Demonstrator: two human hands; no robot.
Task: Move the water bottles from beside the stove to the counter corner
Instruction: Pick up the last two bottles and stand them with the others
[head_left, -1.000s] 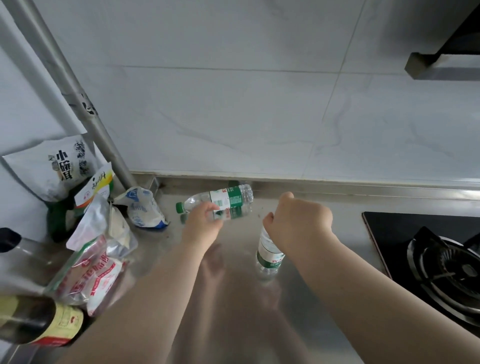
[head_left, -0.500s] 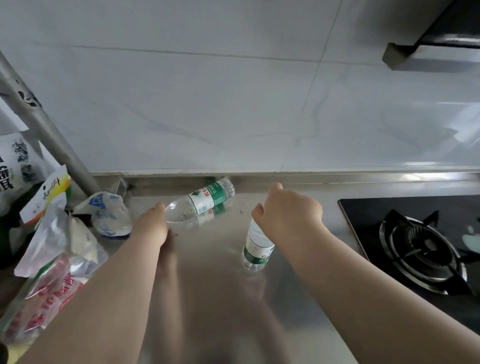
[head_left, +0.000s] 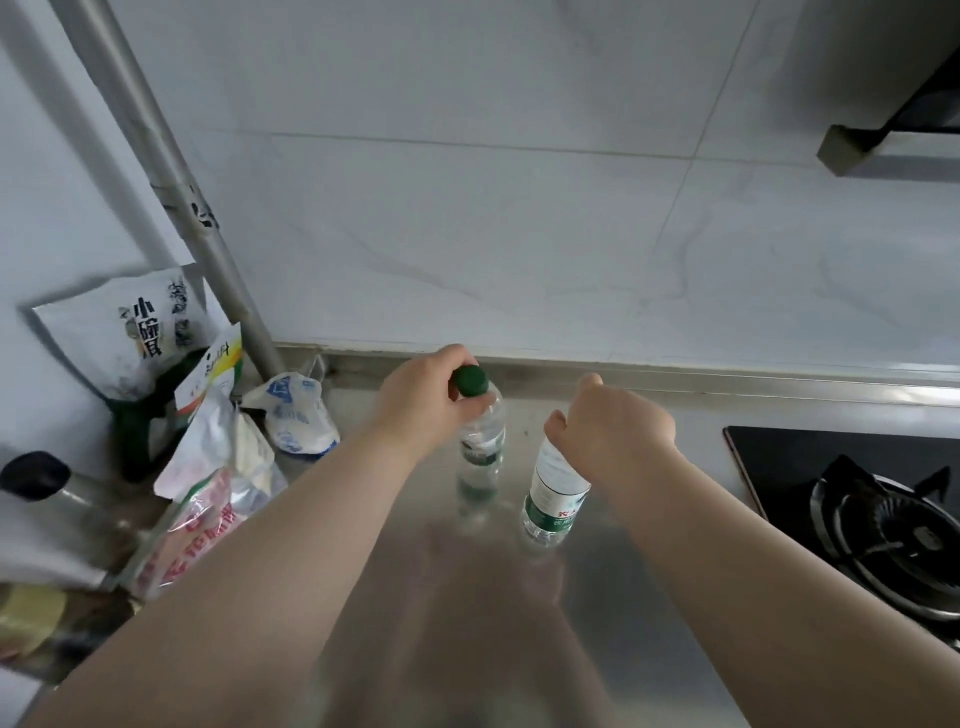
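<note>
Two clear water bottles with green labels stand on the steel counter (head_left: 519, 649), near the back wall. My left hand (head_left: 421, 405) grips the neck of the left bottle (head_left: 483, 441), just under its green cap; this bottle is upright. My right hand (head_left: 618, 431) is closed over the top of the right bottle (head_left: 553, 499), hiding its cap. The two bottles stand close together, a small gap between them.
A gas stove (head_left: 872, 519) with a black burner fills the right side. Several snack and food bags (head_left: 208, 467) crowd the left corner by a grey pipe (head_left: 171, 182). A dark-capped bottle (head_left: 47, 488) lies at the far left. A range hood (head_left: 893, 145) hangs upper right.
The left bottle was tilted on its side in my left hand; now it stands upright beside the right bottle. My right hand has kept its hold on the other bottle.
</note>
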